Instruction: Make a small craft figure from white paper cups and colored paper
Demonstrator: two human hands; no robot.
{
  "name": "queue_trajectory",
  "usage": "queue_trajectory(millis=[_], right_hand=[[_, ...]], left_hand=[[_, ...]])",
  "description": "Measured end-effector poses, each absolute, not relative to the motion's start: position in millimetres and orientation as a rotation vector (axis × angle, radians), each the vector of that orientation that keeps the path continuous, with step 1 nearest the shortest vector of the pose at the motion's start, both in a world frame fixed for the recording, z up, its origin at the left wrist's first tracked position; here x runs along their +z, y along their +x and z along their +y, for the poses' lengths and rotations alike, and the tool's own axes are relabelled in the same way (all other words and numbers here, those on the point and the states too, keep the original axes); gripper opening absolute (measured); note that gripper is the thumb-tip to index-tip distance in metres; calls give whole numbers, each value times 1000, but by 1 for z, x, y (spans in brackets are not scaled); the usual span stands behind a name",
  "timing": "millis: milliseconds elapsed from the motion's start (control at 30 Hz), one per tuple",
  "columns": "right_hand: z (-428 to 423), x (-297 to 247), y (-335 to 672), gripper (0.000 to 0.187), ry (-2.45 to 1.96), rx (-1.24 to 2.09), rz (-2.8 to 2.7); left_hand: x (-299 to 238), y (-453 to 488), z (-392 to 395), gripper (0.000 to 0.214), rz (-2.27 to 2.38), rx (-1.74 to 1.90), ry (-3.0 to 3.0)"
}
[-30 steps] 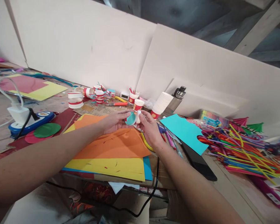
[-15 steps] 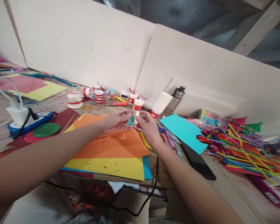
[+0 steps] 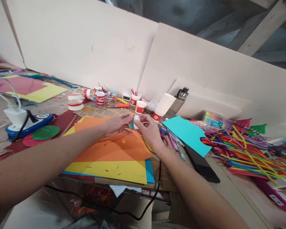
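Above the orange paper (image 3: 119, 148), my left hand (image 3: 116, 124) pinches a small red-and-teal paper cup piece (image 3: 131, 124) between thumb and fingers. Close against its right side is a small white paper piece (image 3: 136, 118), gripped by the thumb and fingers of my right hand (image 3: 149, 128). The two pieces overlap in view; whether they are joined I cannot tell. Yellow paper (image 3: 105, 171) lies under the orange sheet. Just beyond my hands stands a red-and-white paper cup (image 3: 140, 107).
A tall stack of paper cups (image 3: 164, 107) and a bottle (image 3: 180, 101) stand behind. Blue paper (image 3: 187, 133), a black phone-like slab (image 3: 202, 167) and many pipe cleaners (image 3: 250, 156) lie right. Cut cups (image 3: 75, 104) and a power strip (image 3: 30, 127) sit left. A black cable (image 3: 159, 181) hangs in front.
My right hand has moved slightly left, bringing the white piece up against the red-and-teal one. The white piece has turned to show a broader face. My left hand has hardly moved.
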State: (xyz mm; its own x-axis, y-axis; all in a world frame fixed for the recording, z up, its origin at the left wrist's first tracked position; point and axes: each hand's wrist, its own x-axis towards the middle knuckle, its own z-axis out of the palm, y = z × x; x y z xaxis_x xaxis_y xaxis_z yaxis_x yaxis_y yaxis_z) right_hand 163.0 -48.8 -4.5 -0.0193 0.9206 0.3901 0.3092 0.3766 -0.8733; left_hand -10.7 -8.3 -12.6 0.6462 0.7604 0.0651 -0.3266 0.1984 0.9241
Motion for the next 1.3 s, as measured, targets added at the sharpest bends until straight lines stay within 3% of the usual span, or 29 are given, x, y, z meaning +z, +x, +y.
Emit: queue_trajectory(millis=[200,533,1300], right_hand=[[-51,-2,160,38,-1239,503,-1643],[-57,1,166,46,-1149,645,-1717],[-62,4,174,39,-1122,496,-1974]], left_hand=[[-9,-10,-14,45,488,811,1178],[-12,-10,-11,39,428,771,1110],[-11,-10,-9,52,414,738,1038]])
